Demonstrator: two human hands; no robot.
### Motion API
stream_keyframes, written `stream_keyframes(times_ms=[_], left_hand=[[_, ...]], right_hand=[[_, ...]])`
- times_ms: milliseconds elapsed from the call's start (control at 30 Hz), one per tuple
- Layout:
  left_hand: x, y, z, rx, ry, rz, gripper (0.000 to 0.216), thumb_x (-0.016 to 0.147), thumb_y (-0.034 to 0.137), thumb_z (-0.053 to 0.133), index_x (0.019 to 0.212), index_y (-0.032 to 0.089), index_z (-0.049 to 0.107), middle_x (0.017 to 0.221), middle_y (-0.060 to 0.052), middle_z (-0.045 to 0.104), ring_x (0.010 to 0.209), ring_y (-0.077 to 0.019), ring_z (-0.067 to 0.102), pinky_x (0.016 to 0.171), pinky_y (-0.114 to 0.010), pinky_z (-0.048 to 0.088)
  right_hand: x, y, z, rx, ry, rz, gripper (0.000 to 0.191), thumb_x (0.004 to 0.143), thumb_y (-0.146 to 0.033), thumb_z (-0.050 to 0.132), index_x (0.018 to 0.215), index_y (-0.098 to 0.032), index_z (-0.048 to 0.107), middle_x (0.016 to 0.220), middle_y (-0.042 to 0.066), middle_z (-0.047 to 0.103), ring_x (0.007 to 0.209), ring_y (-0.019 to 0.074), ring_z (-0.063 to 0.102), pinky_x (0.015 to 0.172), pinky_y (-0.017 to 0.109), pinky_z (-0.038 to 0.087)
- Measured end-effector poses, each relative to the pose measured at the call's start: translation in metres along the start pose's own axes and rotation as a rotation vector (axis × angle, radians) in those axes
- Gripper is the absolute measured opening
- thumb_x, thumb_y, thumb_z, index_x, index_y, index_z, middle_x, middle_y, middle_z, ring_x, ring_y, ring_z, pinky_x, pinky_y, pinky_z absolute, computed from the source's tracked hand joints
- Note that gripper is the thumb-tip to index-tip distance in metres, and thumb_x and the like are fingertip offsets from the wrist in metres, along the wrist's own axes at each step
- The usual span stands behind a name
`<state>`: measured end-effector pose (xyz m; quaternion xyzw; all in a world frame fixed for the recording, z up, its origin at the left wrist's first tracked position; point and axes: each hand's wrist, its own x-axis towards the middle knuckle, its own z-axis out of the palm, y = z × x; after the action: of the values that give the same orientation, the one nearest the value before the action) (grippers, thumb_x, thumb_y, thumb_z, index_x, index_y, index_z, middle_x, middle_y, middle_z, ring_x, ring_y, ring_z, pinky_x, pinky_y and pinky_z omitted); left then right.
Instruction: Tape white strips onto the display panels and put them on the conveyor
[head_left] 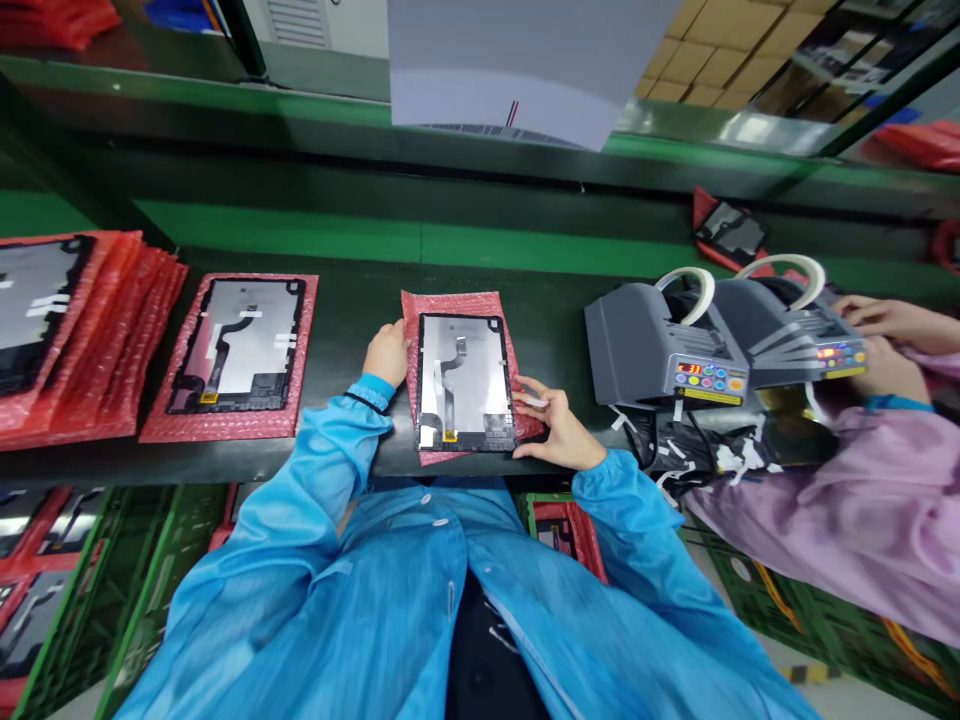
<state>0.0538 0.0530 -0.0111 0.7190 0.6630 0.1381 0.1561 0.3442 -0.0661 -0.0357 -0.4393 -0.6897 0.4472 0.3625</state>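
A tablet display panel (465, 385) lies back side up on a pink bubble-wrap sheet (450, 302) at the front edge of the dark belt. My left hand (386, 353) rests against the sheet's left edge, fingers curled onto it. My right hand (551, 425) lies at the panel's lower right corner with fingers spread, touching the panel and the wrap. Both arms wear blue sleeves.
A second panel on pink wrap (236, 350) lies to the left, and a stack of wrapped panels (67, 330) further left. Two grey tape dispensers (667, 350) stand at right, where a co-worker in a pink sleeve (862, 500) reaches. Green crates (90, 580) with panels sit below.
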Motion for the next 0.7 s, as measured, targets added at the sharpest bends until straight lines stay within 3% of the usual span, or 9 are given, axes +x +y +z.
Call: stream_keyframes(times_ms=[300, 433, 533, 633, 700], left_hand=[[0.002, -0.005, 0.006, -0.051, 0.025, 0.008, 0.040, 0.087, 0.013, 0.046, 0.126, 0.011, 0.054, 0.100, -0.014, 0.063, 0.097, -0.0277, 0.062, 0.088, -0.039, 0.050], [0.001, -0.009, 0.002, -0.041, 0.194, 0.061, 0.051, 0.082, 0.012, 0.051, 0.133, 0.009, 0.049, 0.107, -0.017, 0.061, 0.101, -0.0296, 0.059, 0.087, -0.045, 0.049], [0.003, -0.012, -0.005, 0.011, 0.254, 0.395, 0.032, 0.085, 0.017, 0.051, 0.114, 0.017, 0.064, 0.122, -0.015, 0.059, 0.115, -0.0307, 0.051, 0.094, -0.050, 0.045], [0.010, -0.012, -0.005, 0.033, 0.053, 0.820, 0.028, 0.091, 0.030, 0.049, 0.112, 0.023, 0.067, 0.131, -0.008, 0.059, 0.125, -0.0299, 0.044, 0.103, -0.052, 0.037], [0.016, -0.013, 0.000, 0.057, -0.062, 0.949, 0.036, 0.092, 0.041, 0.049, 0.121, 0.024, 0.064, 0.135, -0.006, 0.057, 0.131, -0.0313, 0.039, 0.110, -0.055, 0.029]], right_hand=[[0.004, 0.000, -0.007, -0.021, -0.034, 0.019, 0.048, 0.081, -0.042, 0.069, 0.091, -0.028, 0.024, 0.146, 0.017, 0.031, 0.131, 0.0258, 0.049, 0.095, 0.057, 0.053], [0.001, -0.008, -0.005, -0.123, 0.020, -0.002, 0.040, 0.086, -0.043, 0.062, 0.096, -0.027, 0.027, 0.141, 0.018, 0.036, 0.127, 0.0253, 0.051, 0.091, 0.052, 0.056], [0.005, -0.024, -0.008, -0.257, 0.149, -0.012, 0.048, 0.077, -0.045, 0.072, 0.101, -0.025, 0.035, 0.130, 0.017, 0.047, 0.116, 0.0271, 0.056, 0.084, 0.047, 0.057], [0.030, -0.041, -0.012, -0.221, 0.238, 0.053, 0.041, 0.080, -0.051, 0.066, 0.098, -0.022, 0.044, 0.103, 0.010, 0.059, 0.089, 0.0209, 0.062, 0.074, 0.037, 0.054], [0.060, -0.047, -0.012, -0.119, 0.194, 0.137, 0.034, 0.085, -0.054, 0.057, 0.090, -0.021, 0.048, 0.081, 0.003, 0.059, 0.071, 0.0152, 0.058, 0.065, 0.031, 0.049]])
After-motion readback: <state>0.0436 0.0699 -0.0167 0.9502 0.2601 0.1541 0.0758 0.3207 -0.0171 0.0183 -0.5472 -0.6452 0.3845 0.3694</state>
